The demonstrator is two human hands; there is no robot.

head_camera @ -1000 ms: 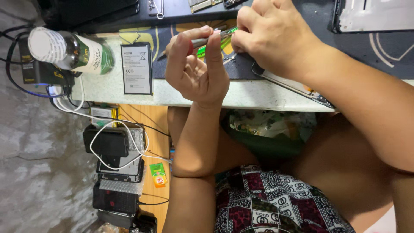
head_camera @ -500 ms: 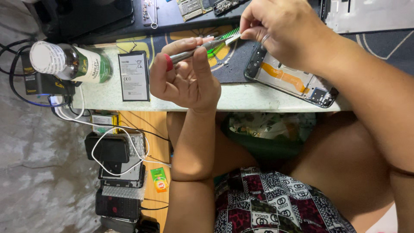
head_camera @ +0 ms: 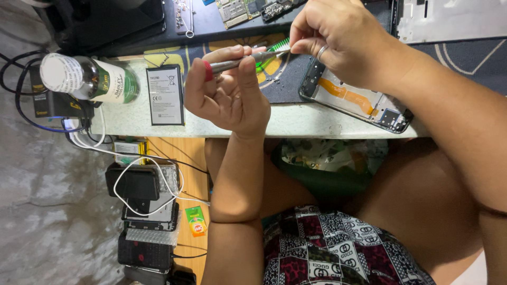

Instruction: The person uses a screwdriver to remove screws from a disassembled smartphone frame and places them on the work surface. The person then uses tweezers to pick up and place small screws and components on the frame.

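Observation:
My left hand (head_camera: 228,91) is raised palm-up over the bench edge and grips a slim metal screwdriver (head_camera: 232,64) with a red band near its end. My right hand (head_camera: 343,39), a ring on one finger, pinches the screwdriver's tip end beside a green tool (head_camera: 270,53) that shows under the fingers. Just below the right hand lies an opened phone frame (head_camera: 354,100) with an orange flex cable, resting on a dark mat (head_camera: 288,84).
A flat phone battery (head_camera: 165,95) lies left of my left hand, and a bottle (head_camera: 87,78) lies on its side further left. Circuit boards (head_camera: 248,8) and a dark tray sit at the back. Below the bench are stacked phones (head_camera: 145,216), chargers and white cables (head_camera: 132,158).
The view has shifted so the bench sits lower in frame. My left hand has closed around the screwdriver, and the opened phone frame has come into sight under my right hand.

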